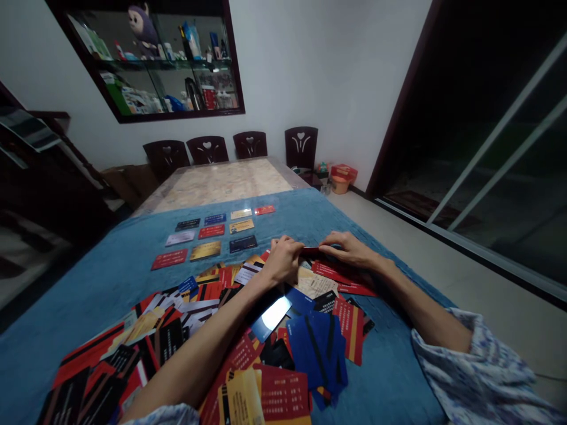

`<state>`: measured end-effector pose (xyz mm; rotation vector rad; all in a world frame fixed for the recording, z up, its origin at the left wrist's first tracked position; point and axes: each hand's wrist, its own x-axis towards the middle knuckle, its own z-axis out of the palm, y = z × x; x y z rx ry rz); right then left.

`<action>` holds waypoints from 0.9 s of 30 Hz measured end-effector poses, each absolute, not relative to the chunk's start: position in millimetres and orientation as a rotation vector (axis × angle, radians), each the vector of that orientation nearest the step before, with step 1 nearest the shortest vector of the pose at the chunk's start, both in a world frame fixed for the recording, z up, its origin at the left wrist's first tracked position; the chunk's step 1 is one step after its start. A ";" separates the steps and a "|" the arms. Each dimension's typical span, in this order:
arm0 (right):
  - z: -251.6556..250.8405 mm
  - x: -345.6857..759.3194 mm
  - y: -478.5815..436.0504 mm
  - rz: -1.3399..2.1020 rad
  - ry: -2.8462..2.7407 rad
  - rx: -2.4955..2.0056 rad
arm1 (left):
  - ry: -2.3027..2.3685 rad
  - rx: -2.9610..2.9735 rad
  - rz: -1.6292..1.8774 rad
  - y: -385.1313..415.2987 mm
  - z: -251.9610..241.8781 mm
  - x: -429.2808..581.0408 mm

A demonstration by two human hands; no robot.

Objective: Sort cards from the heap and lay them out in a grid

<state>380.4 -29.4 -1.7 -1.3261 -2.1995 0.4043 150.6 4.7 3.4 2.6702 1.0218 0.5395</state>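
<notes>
Between my two hands a red card (pixel 310 251) is held nearly edge-on, low over the far right part of a loose pile of cards. My left hand (pixel 283 260) pinches its left end, and the fingers of my right hand (pixel 348 248) are closed on its right end. Red cards (pixel 339 273) and a beige card (pixel 316 283) lie just below my hands. Nearer to me are blue cards (pixel 316 348), a yellow card (pixel 241 395) and dark cards (pixel 168 339), overlapping at many angles. My left forearm crosses above the pile and hides part of it.
Beyond the pile, several cards lie apart in loose rows, among them a gold card (pixel 206 250) and a dark blue card (pixel 243 244). A blue cloth (pixel 110 265) covers the near table. Dark chairs (pixel 301 146) stand at its far end; a sliding door (pixel 487 147) is to the right.
</notes>
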 end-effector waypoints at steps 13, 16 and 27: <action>-11.3 374.6 -25.4 0.334 -2.139 -1.383 | 1.137 2.511 0.688 8.4 -3.6 150.7; -14.6 373.3 -24.0 0.324 -2.124 -1.386 | 1.163 2.462 0.718 10.6 -5.9 149.5; -18.5 369.9 -20.4 0.327 -1.833 -1.374 | 1.193 2.362 0.767 16.9 -13.3 147.9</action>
